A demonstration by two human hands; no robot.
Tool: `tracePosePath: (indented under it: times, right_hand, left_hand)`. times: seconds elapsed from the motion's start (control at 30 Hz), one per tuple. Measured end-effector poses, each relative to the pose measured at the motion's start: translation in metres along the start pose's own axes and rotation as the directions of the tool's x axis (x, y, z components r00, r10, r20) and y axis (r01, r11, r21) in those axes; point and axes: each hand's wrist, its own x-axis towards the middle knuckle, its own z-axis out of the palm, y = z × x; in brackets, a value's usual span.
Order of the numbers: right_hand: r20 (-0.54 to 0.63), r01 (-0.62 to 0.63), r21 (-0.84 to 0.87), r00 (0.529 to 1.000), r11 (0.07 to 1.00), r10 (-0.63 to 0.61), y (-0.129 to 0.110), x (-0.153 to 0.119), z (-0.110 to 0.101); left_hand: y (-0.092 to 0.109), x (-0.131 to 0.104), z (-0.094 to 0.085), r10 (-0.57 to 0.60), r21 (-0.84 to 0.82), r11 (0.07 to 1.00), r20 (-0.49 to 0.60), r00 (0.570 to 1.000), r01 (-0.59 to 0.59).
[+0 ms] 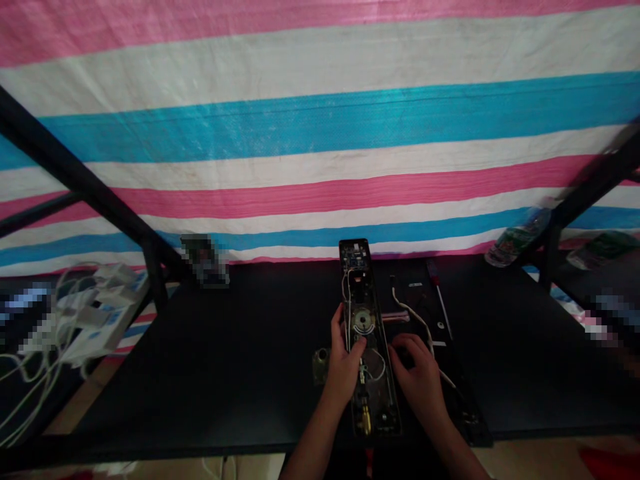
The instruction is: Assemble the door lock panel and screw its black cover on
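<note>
Left hand (344,368) grips the open housing (379,395) between the bench's (225,373) rear and front edges; right hand (421,377) beside it, grip state unclear.

Before you, the sheet (320,127) fills the upper frame with broad bands of pink, off-white and bright blue, running nearly level. Your tabletop (225,380) is plain black, and the frame bars (65,153) at the upper left are black too. At the lower centre, your long device case (395,400) is black, with a brass-yellow fitting (367,420) near its bottom end and thin white wires (349,300) inside. To its right you have a white cable (425,323). The cables (60,333) at the far left are white, and the clear bottle (517,237) at the right carries a green label.
</note>
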Motion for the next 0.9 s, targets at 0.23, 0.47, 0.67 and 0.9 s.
tracePosePath:
  times: [0.23, 0.47, 0.67, 0.9]
  right_hand:
    - [0.040, -0.004, -0.007, 0.999, 1.000, 0.004, 0.0021, -0.0007, -0.0006]
    - [0.041, -0.005, -0.004, 0.999, 1.000, 0.005, 0.0068, -0.0018, 0.0011]
    - [0.043, -0.012, 0.012, 0.999, 1.000, 0.012, 0.0037, -0.0010, 0.0004]
    - [0.048, -0.005, 0.014, 0.999, 1.000, 0.005, 0.0046, -0.0008, 0.0016]
  left_hand:
    - [-0.0015, -0.0001, -0.0013, 0.008, 0.008, 1.000, 0.014, 1.000, -0.008]
    - [-0.0025, -0.0006, -0.0005, 0.005, -0.033, 0.999, 0.008, 1.000, -0.005]
    - [-0.0037, -0.0006, -0.0011, 0.024, -0.025, 0.999, 0.007, 1.000, -0.023]
    - [0.0002, -0.0012, -0.0006, 0.002, -0.030, 1.000, 0.011, 1.000, -0.002]
